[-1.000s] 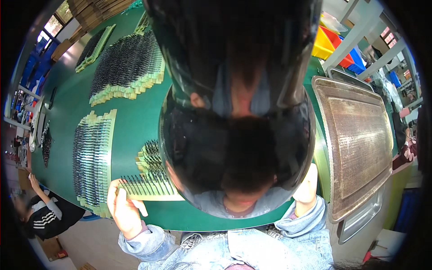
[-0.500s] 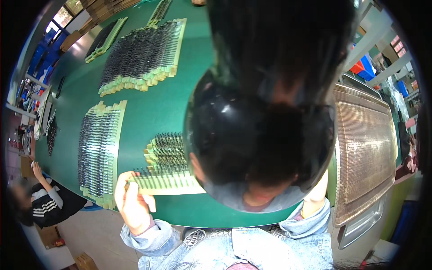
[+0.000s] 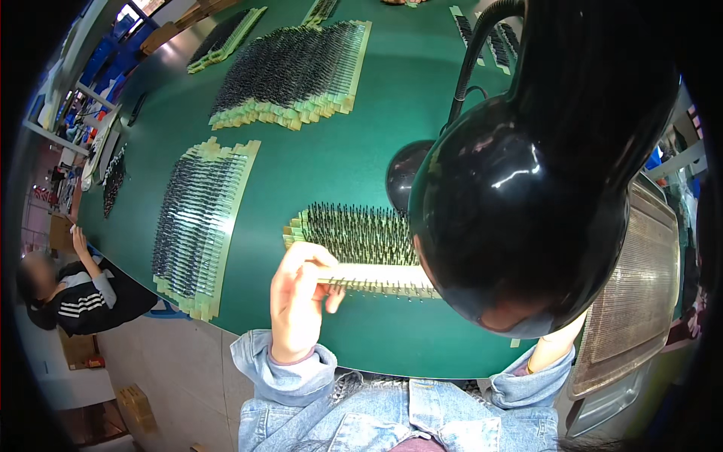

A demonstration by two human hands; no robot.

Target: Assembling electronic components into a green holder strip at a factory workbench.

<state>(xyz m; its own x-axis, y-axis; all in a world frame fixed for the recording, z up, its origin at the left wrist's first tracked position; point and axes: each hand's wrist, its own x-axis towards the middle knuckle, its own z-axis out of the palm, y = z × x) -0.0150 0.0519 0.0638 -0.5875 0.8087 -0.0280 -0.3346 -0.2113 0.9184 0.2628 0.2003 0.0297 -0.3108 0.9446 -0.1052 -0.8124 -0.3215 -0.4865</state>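
My left hand (image 3: 296, 305) pinches the left end of a pale yellow-green strip (image 3: 373, 274) with small dark pins along it. The pins point down toward me, and the strip's right part goes out of sight behind a black, glossy lamp head (image 3: 520, 218). Just beyond the strip lies a stack of similar strips (image 3: 354, 230), their dark pins standing up. Of my right hand only the wrist (image 3: 556, 350) shows under a denim cuff; the lamp head covers its fingers.
On the green table (image 3: 301, 173), a column of pinned strips (image 3: 197, 226) lies to the left, with a larger batch (image 3: 290, 71) farther back. A brown mesh-like tray (image 3: 636, 279) stands at the right. Another person (image 3: 83, 290) sits at the far left.
The strip in my left hand has turned over, its pins now pointing down instead of up. My view has shifted, so the table's things and the lamp sit differently in it.
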